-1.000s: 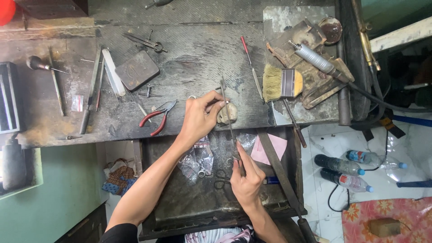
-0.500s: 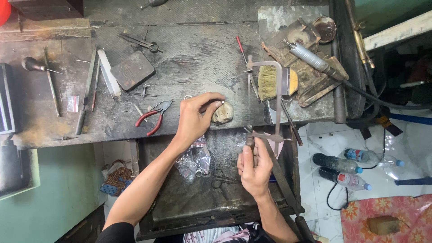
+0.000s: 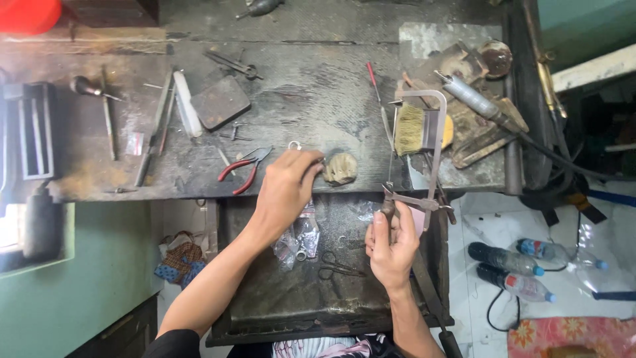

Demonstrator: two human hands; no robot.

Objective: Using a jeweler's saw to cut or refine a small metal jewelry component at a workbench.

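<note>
Right now your right hand [image 3: 392, 246] is closed around the handle of a jeweller's saw [image 3: 417, 156], whose metal frame stands up over the front edge of the worn surface [image 3: 298, 99], just in front of a yellow-backed brush [image 3: 416, 130]. Your left hand [image 3: 286, 189] rests at that same edge with its fingers [image 3: 310, 163] curled and pinched together near a small brownish lump [image 3: 340, 168]; whether they grip anything you cannot tell. Red-handled pliers [image 3: 242, 171] lie just left of that hand, and a small ring [image 3: 295, 145] sits above it. Below, in the drawer [image 3: 265, 311], lie scissors [image 3: 336, 266] and crumpled clear plastic [image 3: 295, 240].
</note>
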